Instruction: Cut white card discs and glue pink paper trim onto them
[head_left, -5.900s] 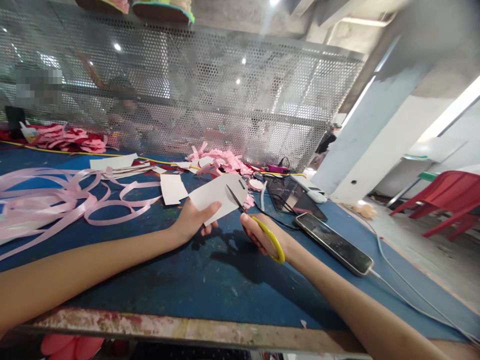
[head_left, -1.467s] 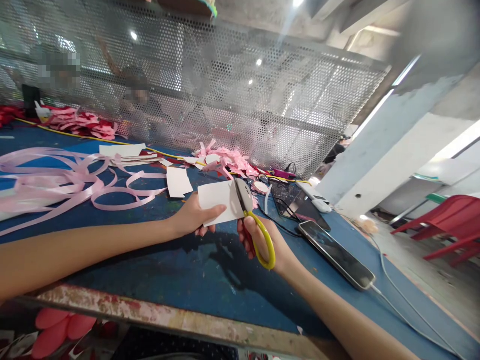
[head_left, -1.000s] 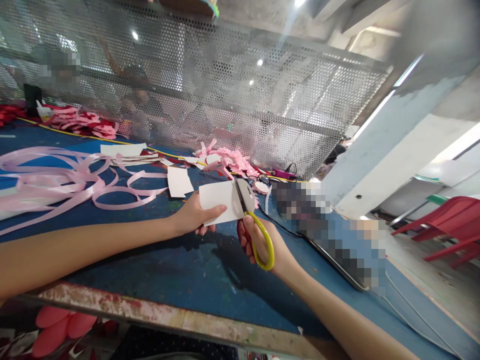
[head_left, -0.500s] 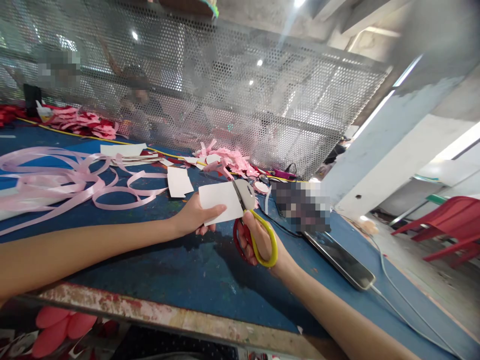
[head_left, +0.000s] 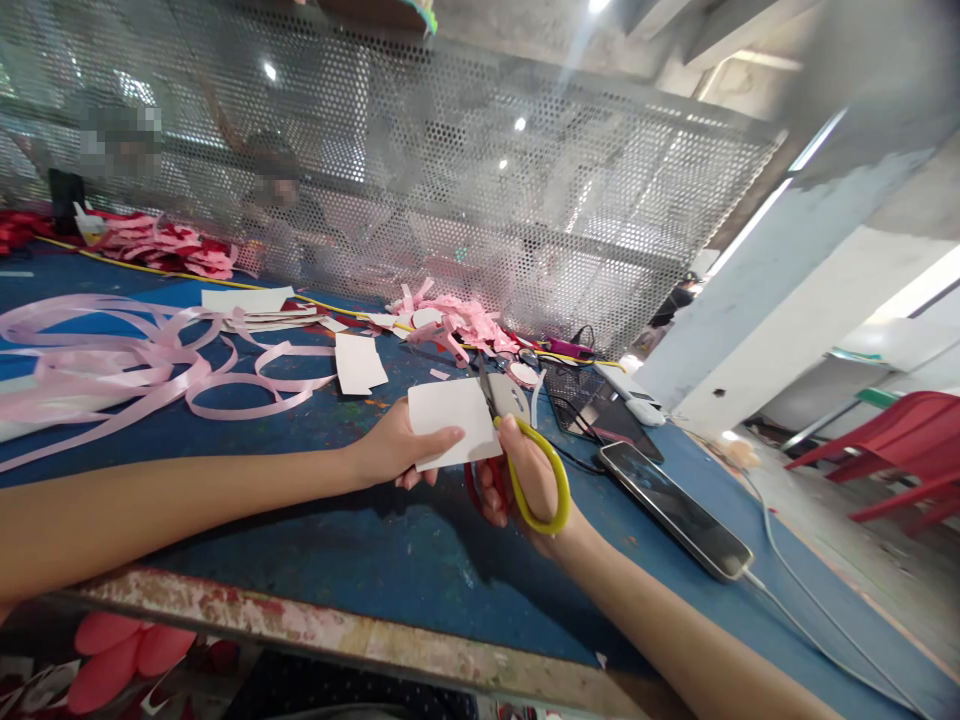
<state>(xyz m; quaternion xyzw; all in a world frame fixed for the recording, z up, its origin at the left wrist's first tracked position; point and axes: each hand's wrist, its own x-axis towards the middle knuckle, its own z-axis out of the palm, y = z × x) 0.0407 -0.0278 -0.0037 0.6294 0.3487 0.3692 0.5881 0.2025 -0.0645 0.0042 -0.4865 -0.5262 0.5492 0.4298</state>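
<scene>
Pinched between the thumb and fingers of my left hand is a piece of white card, held above the blue table. My right hand has its thumb and fingers through the yellow and red handles of the scissors. The scissor blades lie at the card's right edge, with a greyish piece just beyond them; whether it is joined to the card I cannot tell. Another white card rests on the table behind my left hand.
Pink ribbon lies in loops at the left. Pink scraps are piled near a perforated metal screen. A phone with a cable lies at the right. A red chair stands beyond the table.
Both hands, the white card and the scissors have shifted slightly right and down. A small pink scrap shows on the table behind the card.
</scene>
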